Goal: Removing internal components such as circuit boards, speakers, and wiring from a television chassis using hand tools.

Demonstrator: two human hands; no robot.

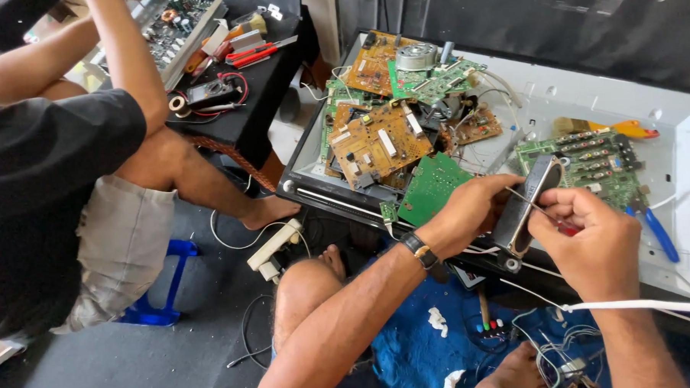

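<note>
My left hand grips the side of a long oval grey speaker unit and holds it upright over the edge of a white panel. My right hand holds a thin red-handled screwdriver with its shaft laid across the speaker's front. A black watch sits on my left wrist. A white wire runs across my right forearm.
A heap of brown and green circuit boards lies on a black device to the left of the speaker. Another green board, blue-handled pliers and an orange tool lie on the panel. Another person sits at left beside a black table with tools.
</note>
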